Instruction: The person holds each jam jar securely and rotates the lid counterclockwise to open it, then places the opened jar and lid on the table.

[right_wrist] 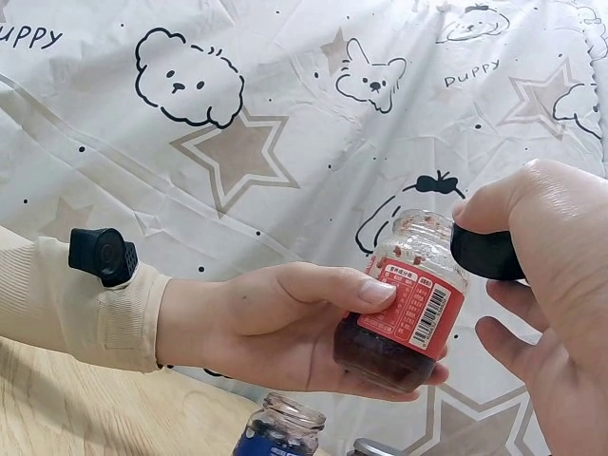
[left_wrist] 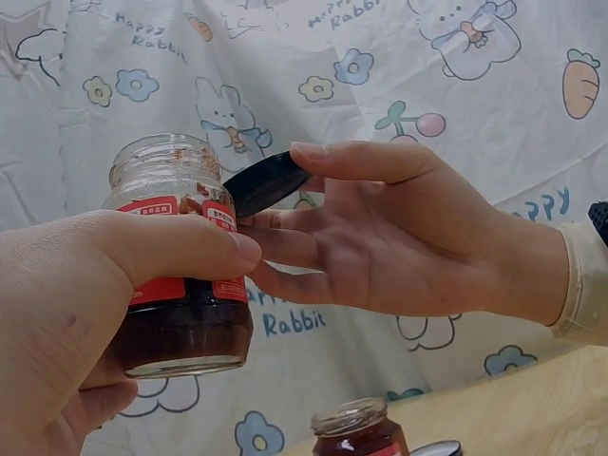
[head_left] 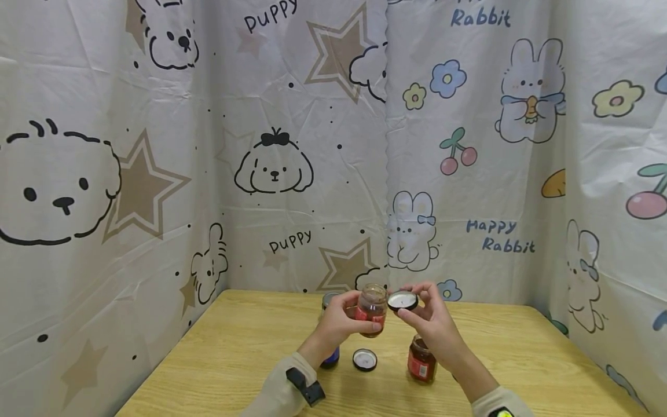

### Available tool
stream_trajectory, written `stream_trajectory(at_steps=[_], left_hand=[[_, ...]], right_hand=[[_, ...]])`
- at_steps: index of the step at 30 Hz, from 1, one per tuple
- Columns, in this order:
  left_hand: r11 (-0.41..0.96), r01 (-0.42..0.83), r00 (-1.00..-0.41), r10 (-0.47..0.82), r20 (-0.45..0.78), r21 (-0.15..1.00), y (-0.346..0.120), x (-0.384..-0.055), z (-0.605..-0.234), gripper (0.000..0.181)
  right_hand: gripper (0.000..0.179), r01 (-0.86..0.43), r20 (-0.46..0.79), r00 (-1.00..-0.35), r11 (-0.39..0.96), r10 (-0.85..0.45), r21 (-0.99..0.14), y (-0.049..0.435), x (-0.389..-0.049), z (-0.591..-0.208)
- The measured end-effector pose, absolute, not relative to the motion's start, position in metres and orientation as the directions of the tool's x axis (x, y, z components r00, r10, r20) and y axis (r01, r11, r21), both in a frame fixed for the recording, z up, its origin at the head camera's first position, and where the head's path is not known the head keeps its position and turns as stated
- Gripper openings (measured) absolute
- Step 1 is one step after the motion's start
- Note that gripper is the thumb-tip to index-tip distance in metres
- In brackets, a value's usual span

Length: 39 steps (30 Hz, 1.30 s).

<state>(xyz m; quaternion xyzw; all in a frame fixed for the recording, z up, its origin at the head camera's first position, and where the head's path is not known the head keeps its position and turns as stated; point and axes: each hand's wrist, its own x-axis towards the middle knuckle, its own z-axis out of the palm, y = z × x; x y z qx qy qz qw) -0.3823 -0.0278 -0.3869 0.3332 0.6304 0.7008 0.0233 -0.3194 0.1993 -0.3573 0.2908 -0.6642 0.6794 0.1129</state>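
My left hand point(head_left: 339, 321) grips a glass jar point(head_left: 372, 313) with a red label, held above the table. Dark contents fill the jar's lower part and its mouth is uncovered. Close beside the jar's rim, my right hand point(head_left: 435, 315) pinches a black lid point(head_left: 403, 300) between thumb and fingers, its white inner side toward the head camera. In the left wrist view the lid point(left_wrist: 271, 182) is tilted near the jar's neck. Below the right hand, a second red-labelled jar point(head_left: 421, 362) stands lidless. A blue-labelled jar point(right_wrist: 280, 427), also lidless, stands on the table below the left hand.
On the wooden table point(head_left: 234, 353), a loose lid point(head_left: 365, 359) lies white side up between the two standing jars. Printed curtains point(head_left: 292, 220) enclose the back and sides. Another lid point(left_wrist: 439, 448) shows partly at the left wrist view's bottom edge.
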Motion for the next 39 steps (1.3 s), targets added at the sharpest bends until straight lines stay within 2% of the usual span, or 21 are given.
stream_trajectory(at_steps=[17, 31, 39], left_hand=[[-0.16, 0.412, -0.806, 0.395, 0.441, 0.897, -0.024, -0.382, -0.386, 0.051], [-0.023, 0.441, -0.854, 0.299, 0.427, 0.897, -0.011, -0.378, -0.388, 0.048], [0.03, 0.482, -0.856, 0.226, 0.464, 0.875, 0.01, -0.383, -0.388, 0.047]], right_hand=[[0.053, -0.522, 0.499, -0.841, 0.072, -0.21, -0.85, 0.204, -0.323, -0.358], [0.055, -0.496, 0.456, -0.863, 0.195, -0.217, -0.846, 0.211, -0.326, -0.362], [0.058, -0.504, 0.485, -0.863, 0.293, -0.142, -0.812, 0.219, -0.33, -0.366]])
